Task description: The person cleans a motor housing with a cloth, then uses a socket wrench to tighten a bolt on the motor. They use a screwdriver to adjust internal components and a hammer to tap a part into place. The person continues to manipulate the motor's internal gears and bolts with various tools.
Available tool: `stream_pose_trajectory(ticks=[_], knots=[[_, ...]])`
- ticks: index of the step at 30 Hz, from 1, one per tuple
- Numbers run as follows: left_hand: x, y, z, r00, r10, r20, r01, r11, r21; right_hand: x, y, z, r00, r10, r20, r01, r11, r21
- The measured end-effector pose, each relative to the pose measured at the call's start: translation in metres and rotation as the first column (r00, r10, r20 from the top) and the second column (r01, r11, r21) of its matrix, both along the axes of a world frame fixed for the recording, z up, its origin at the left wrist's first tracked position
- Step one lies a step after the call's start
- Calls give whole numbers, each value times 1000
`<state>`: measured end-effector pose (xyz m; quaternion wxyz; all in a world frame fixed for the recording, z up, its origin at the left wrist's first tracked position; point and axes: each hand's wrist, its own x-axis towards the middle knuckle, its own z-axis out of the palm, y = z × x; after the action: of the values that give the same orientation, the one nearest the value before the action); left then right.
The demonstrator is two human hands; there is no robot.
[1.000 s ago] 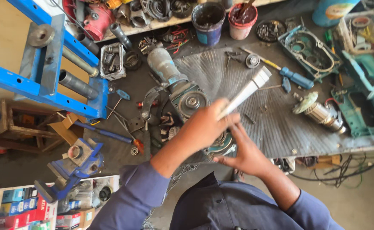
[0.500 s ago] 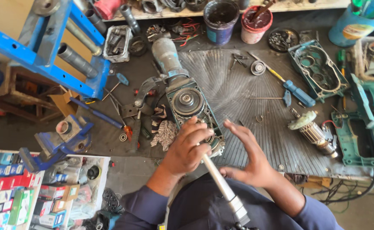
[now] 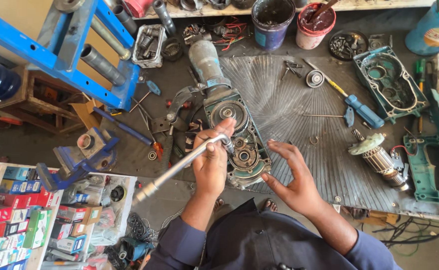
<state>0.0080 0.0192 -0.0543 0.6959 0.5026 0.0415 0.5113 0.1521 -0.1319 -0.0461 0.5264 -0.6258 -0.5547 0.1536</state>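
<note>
My left hand (image 3: 211, 162) grips a long silver steel socket wrench (image 3: 179, 164) set on the opened grey gearbox of a power tool (image 3: 237, 142); my right hand (image 3: 293, 180) hovers spread, empty, just beside it

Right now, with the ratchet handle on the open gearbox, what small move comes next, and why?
Probably a short swing of the ratchet handle. The left hand has a grip on its head, seated over the open gearbox, while the right hand hovers open beside the housing, ready to steady it.
</note>
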Motion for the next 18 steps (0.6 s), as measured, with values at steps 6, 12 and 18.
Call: stream_pose_trajectory(ticks=[6, 12, 18], knots=[[4, -12, 5, 996, -56, 76, 76, 952, -298, -1, 7, 11, 994, 40, 105, -33, 998, -62], [1, 5, 18, 994, -111, -6, 95, 879, -468, -2, 23, 26, 933, 24, 358, -1, 998, -65], [12, 9, 35, 923, -156, -351, 27, 938, -346, -6, 36, 39, 850, 72, 521, -13, 993, -116]])
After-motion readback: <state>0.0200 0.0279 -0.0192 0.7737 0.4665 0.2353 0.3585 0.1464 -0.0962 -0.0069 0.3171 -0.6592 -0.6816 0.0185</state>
